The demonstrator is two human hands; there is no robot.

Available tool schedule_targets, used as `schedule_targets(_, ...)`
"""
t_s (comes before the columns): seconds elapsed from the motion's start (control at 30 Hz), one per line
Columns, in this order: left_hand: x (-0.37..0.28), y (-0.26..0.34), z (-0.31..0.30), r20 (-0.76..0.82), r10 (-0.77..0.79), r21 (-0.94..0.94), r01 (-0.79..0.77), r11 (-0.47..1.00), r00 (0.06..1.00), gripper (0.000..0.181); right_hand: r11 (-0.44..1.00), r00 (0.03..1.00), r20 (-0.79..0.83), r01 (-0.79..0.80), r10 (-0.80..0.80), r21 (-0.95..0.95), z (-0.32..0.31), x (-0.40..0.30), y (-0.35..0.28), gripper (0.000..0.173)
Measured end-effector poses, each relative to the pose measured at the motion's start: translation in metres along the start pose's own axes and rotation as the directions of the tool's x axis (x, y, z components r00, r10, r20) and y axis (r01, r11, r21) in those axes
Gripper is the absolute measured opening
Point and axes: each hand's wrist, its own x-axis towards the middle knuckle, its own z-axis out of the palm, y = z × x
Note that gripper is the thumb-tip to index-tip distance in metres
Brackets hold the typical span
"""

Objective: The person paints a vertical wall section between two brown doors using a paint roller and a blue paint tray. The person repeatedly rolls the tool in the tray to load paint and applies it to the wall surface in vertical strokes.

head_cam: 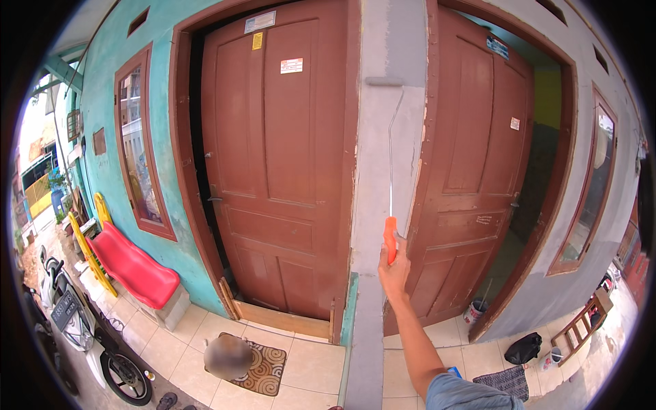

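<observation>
My right hand [394, 266] grips the orange handle [390, 241] of a paint roller, with my arm stretched upward. A thin bent metal rod [391, 148] runs up from the handle to the grey roller sleeve [384, 81]. That sleeve lies level against the narrow wall strip [379, 179] between two brown doors. Above it, the strip shows a darker grey patch [408, 46] beside paler grey; below, the surface is pale grey. My left hand is out of view.
Brown panelled doors stand left [287, 154] and right [476, 128], the right one ajar. A red slide [133, 264] and motorcycle [77, 328] are at left. A blurred round shape [228, 356] covers part of a patterned mat [269, 371]. Buckets [476, 310], a black bag [524, 347] and wooden ladder [576, 328] sit at right.
</observation>
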Motion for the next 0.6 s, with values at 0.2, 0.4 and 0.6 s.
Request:
schedule_targets(0.2, 0.001, -0.002, 0.0, 0.01, -0.006, -0.001, 0.006, 1.0, 1.0, 0.036, 0.998, 1.0, -0.022, -0.012, 0.014, 0.068, 0.026, 0.026, -0.031, 0.035)
schedule_targets(0.4, 0.006, -0.006, 0.005, -0.028, -0.046, -0.04, 0.044, 0.998, 0.999, 0.037, 0.993, 0.992, -0.079, 0.101, -0.096, 0.058, 0.04, 0.088, -0.066, 0.034)
schedule_targets(0.6, 0.011, -0.035, 0.017, -0.048, -0.026, 0.0, 0.026, 1.0, 0.999, 0.039, 0.975, 0.966, -0.156, 0.215, -0.205, 0.05, 0.047, 0.158, -0.087, 0.031)
